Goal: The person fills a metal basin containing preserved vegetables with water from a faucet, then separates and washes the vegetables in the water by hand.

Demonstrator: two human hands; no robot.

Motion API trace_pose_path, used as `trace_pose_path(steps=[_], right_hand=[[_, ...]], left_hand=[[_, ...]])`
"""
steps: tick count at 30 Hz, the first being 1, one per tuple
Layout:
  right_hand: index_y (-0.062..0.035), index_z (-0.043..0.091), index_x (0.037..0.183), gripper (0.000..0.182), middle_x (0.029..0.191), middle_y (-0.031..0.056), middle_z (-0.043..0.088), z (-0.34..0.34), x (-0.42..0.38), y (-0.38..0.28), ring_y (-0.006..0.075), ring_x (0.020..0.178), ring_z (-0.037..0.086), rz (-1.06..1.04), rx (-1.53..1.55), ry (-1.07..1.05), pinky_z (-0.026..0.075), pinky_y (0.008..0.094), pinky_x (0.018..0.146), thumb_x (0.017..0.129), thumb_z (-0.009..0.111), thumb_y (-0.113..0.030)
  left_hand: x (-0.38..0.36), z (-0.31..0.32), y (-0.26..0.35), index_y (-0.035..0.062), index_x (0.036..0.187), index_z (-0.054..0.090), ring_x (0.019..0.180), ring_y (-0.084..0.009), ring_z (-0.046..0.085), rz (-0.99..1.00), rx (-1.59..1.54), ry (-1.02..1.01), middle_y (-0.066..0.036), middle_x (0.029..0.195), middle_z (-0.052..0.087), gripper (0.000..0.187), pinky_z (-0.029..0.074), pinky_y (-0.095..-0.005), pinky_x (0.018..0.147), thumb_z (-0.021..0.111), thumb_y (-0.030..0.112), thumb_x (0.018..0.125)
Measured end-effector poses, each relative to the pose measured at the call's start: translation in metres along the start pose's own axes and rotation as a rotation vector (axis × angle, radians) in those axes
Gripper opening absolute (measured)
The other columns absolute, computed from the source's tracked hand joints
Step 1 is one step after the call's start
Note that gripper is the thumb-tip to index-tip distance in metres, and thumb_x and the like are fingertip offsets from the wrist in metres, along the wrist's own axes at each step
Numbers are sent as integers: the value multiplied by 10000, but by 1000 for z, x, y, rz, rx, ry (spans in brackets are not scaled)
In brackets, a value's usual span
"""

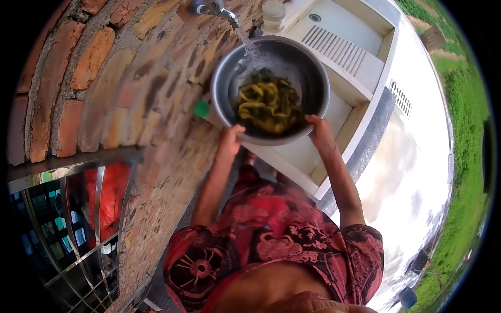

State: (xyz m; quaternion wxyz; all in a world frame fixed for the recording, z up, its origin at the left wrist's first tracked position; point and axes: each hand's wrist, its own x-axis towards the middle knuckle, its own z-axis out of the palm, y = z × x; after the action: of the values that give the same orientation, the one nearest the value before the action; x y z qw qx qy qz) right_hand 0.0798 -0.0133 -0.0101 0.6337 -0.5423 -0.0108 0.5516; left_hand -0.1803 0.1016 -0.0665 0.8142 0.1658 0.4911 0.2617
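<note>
Under the tap (225, 12): bowl (314, 81), greens (269, 107) inside
Left hand (230, 140): gripping bowl
Right hand (321, 133): gripping bowl
Water (244, 39): best caught with bowl level

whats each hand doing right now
Left hand: closed on the left rim of the metal bowl.
Right hand: closed on the bowl's right rim.

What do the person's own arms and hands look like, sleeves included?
The left hand and right hand are ungloved, the forearms bare. Loose, short sleeves are black with a reddish-pink print; the left one shows a round, spoked motif. Any rings are too small to tell.
</note>
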Motion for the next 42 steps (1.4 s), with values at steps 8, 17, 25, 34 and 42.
trace_pose_path(steps=[8, 17, 25, 34, 42], right_hand=[[112, 469, 1044, 328, 976, 161, 546, 15, -8, 21, 262, 872, 566, 71, 144, 46, 497, 385, 795, 719, 464, 68], [115, 467, 999, 315, 880, 158, 531, 35, -17, 48, 277, 753, 559, 76, 227, 201, 511, 419, 708, 687, 461, 72], [78, 496, 859, 195, 738, 106, 492, 45, -24, 60, 223, 614, 504, 38, 153, 310, 455, 364, 534, 666, 482, 58], [72, 499, 844, 186, 702, 89, 485, 48, -22, 63, 207, 579, 488, -20, 147, 330, 434, 338, 507, 660, 491, 54], [68, 498, 846, 181, 723, 90, 495, 45, -19, 68, 196, 591, 495, -35, 141, 329, 427, 318, 508, 666, 490, 55]], left_hand=[[7, -2, 38, 41, 982, 501, 756, -160, 526, 30, 121, -68, -31, 843, 497, 321, 456, -331, 672, 573, -45, 680], [26, -19, 62, 25, 876, 529, 700, -161, 552, -17, 211, -131, -30, 774, 527, 215, 463, -306, 631, 575, -43, 677], [29, -33, 65, 31, 783, 549, 648, -163, 553, -77, 215, -130, -30, 718, 536, 120, 455, -304, 606, 577, -41, 692], [38, -40, 64, 26, 871, 565, 686, -182, 580, -83, 200, -177, -39, 767, 564, 184, 481, -330, 630, 591, -32, 698], [36, -37, 66, 26, 847, 569, 671, -173, 567, -85, 205, -155, -35, 751, 555, 161, 466, -322, 609, 597, -26, 697]])
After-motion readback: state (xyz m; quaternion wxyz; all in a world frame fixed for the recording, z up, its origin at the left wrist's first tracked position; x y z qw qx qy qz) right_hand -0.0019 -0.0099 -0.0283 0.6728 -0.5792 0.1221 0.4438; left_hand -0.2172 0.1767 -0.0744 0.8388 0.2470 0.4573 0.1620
